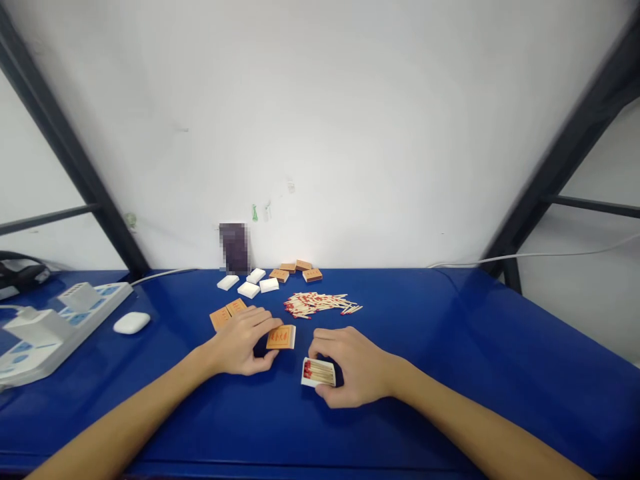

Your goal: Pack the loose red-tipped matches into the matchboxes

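Note:
Between the thumb and fingers of my left hand (247, 340) is an orange matchbox sleeve (281, 337), its pale end facing right. My right hand (350, 367) grips a white matchbox tray (319, 384) by its long sides. Red-headed matches (320, 372) lie side by side in that tray, heads to the left. A small gap separates the sleeve from the tray. Just beyond both hands, a loose pile of matches (320, 302) is spread on the blue table. Two orange matchbox sleeves (220, 319) rest behind my left hand, partly covered by it.
Several white trays (249, 289) and several orange matchboxes (313, 275) sit near the wall. A dark pixelated object (234, 248) leans there. On the left are a white rounded case (132, 323) and a power strip (50, 353) with plugs. Dark metal posts (545, 160) flank the blue table (450, 347).

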`<state>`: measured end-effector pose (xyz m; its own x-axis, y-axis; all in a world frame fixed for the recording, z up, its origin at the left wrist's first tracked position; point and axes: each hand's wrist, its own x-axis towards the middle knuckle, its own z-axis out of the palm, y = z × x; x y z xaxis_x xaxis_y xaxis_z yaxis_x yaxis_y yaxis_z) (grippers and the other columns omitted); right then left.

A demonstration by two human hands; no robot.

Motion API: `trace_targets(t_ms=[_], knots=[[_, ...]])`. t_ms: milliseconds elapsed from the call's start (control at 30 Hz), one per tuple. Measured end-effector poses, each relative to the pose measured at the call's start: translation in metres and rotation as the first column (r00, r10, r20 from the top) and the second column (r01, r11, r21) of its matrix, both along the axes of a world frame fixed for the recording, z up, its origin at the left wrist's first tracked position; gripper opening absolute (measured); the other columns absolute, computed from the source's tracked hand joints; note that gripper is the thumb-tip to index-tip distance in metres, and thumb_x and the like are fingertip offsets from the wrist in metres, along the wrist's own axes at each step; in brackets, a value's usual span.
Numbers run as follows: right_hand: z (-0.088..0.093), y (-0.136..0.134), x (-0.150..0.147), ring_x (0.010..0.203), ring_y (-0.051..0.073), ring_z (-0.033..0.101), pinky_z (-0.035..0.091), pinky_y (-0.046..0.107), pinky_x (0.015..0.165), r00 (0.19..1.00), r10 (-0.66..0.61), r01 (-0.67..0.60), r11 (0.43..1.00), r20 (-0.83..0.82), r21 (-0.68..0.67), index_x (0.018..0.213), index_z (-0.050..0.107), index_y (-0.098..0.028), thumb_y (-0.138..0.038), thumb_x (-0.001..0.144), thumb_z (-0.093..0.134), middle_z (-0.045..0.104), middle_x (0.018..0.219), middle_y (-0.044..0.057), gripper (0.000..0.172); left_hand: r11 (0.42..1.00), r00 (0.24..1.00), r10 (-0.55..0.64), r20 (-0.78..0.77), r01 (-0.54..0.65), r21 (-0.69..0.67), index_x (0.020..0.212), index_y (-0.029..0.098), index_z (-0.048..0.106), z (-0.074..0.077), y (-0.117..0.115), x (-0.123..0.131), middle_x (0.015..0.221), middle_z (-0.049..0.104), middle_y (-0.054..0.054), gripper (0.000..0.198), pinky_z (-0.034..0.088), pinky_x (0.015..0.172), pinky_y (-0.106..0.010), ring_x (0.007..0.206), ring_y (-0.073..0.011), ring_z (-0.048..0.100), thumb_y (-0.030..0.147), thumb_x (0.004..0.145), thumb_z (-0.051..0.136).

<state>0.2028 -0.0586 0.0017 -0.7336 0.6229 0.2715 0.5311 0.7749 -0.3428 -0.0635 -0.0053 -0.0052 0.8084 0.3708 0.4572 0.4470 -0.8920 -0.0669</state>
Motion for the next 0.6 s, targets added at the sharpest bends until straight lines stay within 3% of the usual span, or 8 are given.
trace_targets(t_ms=[200, 500, 600], knots=[[-0.002, 0.01, 0.005, 0.072, 0.015, 0.059, 0.038, 0.026, 0.065, 0.988, -0.153, 0.152, 0.988, -0.037, -0.027, 0.097, 0.058, -0.02, -0.033, 0.076, 0.064, 0.067, 0.088, 0.0, 0.025, 0.99, 0.991, 0.038, -0.128, -0.055, -0.133, 0.083, 0.017, 0.064, 0.007, -0.006, 0.008, 0.072, 0.058, -0.004, 0.025, 0.039, 0.072, -0.035, 0.068, -0.0185, 0.053, 0.04, 0.075, 0.062], [-0.01, 0.007, 0.003, 0.075, 0.016, 0.06, 0.041, 0.027, 0.067, 0.992, -0.125, 0.124, 0.991, -0.023, -0.05, 0.102, 0.059, -0.02, -0.028, 0.08, 0.059, 0.065, 0.091, 0.002, 0.024, 0.958, 0.99, 0.005, -0.138, -0.045, -0.282, 0.092, 0.017, 0.063, 0.003, -0.018, 0.015, 0.058, 0.056, 0.001, 0.032, 0.037, 0.065, -0.031, 0.055, -0.0155, 0.049, 0.044, 0.075, 0.062], [-0.008, 0.005, 0.003, 0.075, 0.016, 0.059, 0.041, 0.027, 0.067, 0.995, -0.103, 0.103, 0.994, 0.005, -0.039, 0.102, 0.059, -0.02, -0.028, 0.079, 0.059, 0.065, 0.091, 0.002, 0.024, 0.941, 0.991, -0.003, -0.136, -0.043, -0.336, 0.1, 0.018, 0.062, 0.004, -0.017, 0.014, 0.066, 0.061, 0.0, 0.034, 0.036, 0.059, -0.028, 0.059, -0.0165, 0.054, 0.043, 0.077, 0.061]])
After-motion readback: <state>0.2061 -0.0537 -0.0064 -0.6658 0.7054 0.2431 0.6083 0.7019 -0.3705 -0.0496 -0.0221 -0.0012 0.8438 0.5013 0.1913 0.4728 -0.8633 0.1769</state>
